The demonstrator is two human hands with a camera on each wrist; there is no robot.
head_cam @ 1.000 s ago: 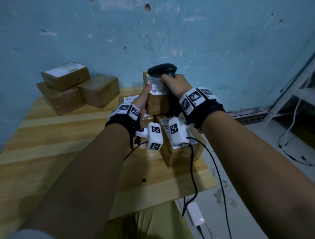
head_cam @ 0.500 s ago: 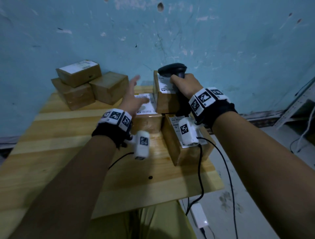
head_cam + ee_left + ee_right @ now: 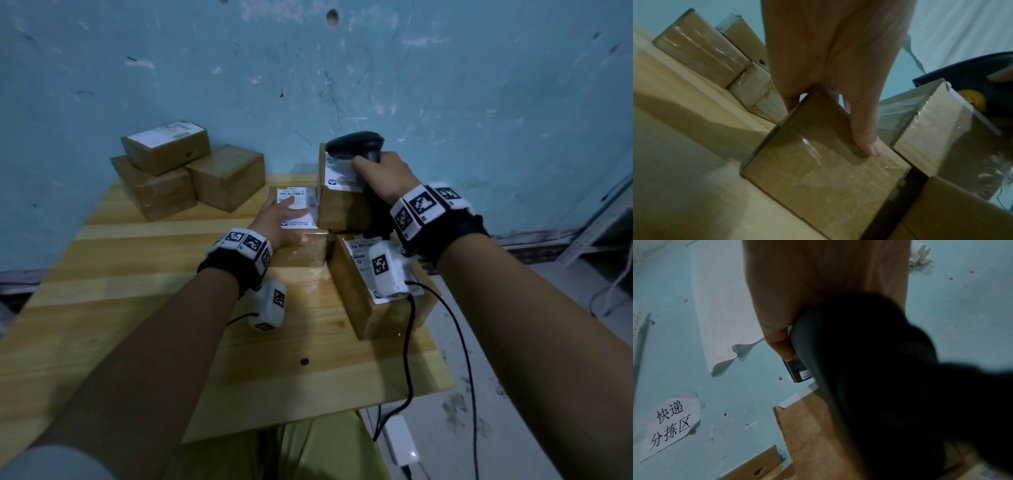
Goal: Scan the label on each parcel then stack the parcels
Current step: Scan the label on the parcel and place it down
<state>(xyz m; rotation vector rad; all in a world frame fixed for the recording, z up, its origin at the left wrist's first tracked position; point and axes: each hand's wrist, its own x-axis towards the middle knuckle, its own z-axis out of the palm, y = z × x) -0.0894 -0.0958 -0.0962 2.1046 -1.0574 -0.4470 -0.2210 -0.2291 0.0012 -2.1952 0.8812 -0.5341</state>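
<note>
My left hand (image 3: 281, 219) lies on the white label of a flat brown parcel (image 3: 301, 251) mid-table. Its fingers are spread flat on top. The thumb (image 3: 865, 138) runs down the parcel's near side (image 3: 824, 170). My right hand (image 3: 380, 174) grips a black barcode scanner (image 3: 356, 145) by its handle, beside an upright labelled parcel (image 3: 337, 205). The scanner head points left over that parcel's label. A third labelled parcel (image 3: 359, 308) sits near the table's right edge, under my right wrist. The right wrist view shows the scanner (image 3: 869, 369) close up.
Three brown parcels are stacked at the table's back left: one labelled (image 3: 166, 147) on top of another (image 3: 159, 193), one (image 3: 227, 178) beside them. The wooden table (image 3: 137, 291) meets a blue wall. The scanner cable (image 3: 409, 342) drops off the right edge to a white adapter (image 3: 400, 440).
My left hand left the upright parcel, swung left through the air, and came down on the flat labelled parcel. The right hand kept the scanner almost in place.
</note>
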